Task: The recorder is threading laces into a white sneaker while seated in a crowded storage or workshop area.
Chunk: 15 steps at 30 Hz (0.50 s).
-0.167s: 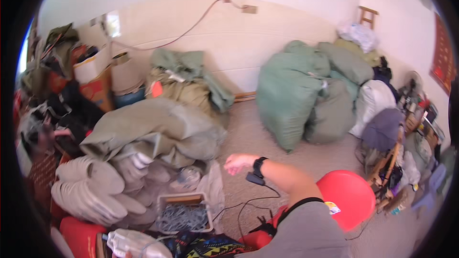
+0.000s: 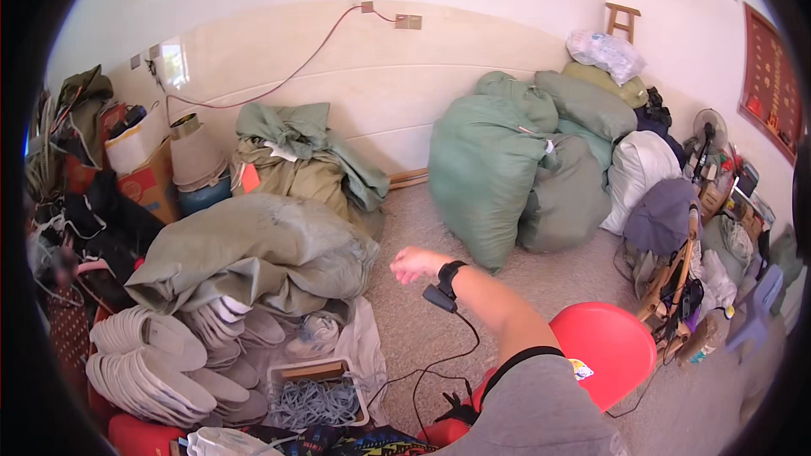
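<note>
My right hand (image 2: pixel 412 264) is held out over the floor with its fingers curled in. What it holds, if anything, is too small to make out. A black band (image 2: pixel 449 277) wraps my right wrist, and a small dark box (image 2: pixel 439 298) with a cable hangs from it. My left hand is not in view. At the bottom edge lies a white object (image 2: pixel 226 442), mostly cut off, next to dark patterned cloth (image 2: pixel 372 441). Left of my right arm stands a white bin (image 2: pixel 364 409) of grey-blue strips (image 2: pixel 312 403), beside stacked pale grey shoe-shaped pieces (image 2: pixel 156 363).
A red plastic seat (image 2: pixel 612 346) is right of my arm. Large green sacks (image 2: pixel 477 177) stand by the far wall. A grey-green sheet (image 2: pixel 253 241) covers a heap at left. Black cables (image 2: pixel 422 371) trail across the floor. Clutter and a fan (image 2: pixel 710 131) line the right wall.
The view has shifted, so the room's things sit a little farther left. My right hand stays stretched out with its fingers curled. The white object at the bottom edge now shows less.
</note>
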Available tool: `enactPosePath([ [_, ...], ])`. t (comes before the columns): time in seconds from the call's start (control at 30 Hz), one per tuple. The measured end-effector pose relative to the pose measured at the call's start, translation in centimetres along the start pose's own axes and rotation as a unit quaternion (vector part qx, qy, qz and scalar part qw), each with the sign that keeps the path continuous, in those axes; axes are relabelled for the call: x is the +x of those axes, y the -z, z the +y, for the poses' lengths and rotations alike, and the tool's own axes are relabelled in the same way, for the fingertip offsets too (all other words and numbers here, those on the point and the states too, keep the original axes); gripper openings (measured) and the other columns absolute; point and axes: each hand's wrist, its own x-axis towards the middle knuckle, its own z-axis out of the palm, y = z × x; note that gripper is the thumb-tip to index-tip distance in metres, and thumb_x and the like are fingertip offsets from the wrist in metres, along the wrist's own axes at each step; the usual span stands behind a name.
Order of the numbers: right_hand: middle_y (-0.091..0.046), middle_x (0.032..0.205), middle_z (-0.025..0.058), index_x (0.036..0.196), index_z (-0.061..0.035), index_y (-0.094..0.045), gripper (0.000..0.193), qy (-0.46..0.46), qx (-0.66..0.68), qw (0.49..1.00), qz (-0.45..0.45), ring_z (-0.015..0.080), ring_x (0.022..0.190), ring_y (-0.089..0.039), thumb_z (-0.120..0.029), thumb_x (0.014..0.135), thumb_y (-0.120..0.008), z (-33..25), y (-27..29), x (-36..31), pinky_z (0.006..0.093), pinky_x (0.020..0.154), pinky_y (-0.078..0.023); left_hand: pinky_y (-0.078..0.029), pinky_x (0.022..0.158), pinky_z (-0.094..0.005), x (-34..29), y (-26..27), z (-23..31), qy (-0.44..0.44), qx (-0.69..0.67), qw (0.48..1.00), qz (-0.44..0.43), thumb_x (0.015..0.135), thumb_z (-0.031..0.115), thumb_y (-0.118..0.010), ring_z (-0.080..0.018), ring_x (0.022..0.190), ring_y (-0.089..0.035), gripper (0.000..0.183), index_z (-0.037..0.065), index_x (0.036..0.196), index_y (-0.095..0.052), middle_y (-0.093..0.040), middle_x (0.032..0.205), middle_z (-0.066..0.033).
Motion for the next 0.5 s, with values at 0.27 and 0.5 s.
enactPosePath([
  [0.27,-0.069,0.090,0.0107,0.103,-0.0036,-0.061,0.025,0.046,0.223,0.928,0.296,0.0210,0.073,-0.069,-0.026,0.092,-0.060,0.6,12.2,0.7,0.0331,0.066,-0.055,-0.050,0.075,-0.0327,2.5,-3.5,2.1,0.027,-0.017,0.995,-0.094,0.090,0.026,-0.067,-0.0203,0.095,-0.058,0.057,0.001,0.136,-0.046,-0.058,0.118,-0.0124],
  [0.5,-0.068,0.083,0.0111,0.103,-0.0008,-0.060,0.023,0.017,0.347,0.841,0.415,0.0195,0.062,-0.066,-0.020,0.091,-0.056,6.0,16.6,2.8,0.0322,0.055,-0.053,-0.047,0.063,-0.0241,2.0,-5.7,6.4,0.059,-0.013,0.987,-0.150,0.095,0.019,-0.060,-0.0112,0.083,-0.058,0.046,0.003,0.135,-0.047,-0.061,0.108,-0.0065],
])
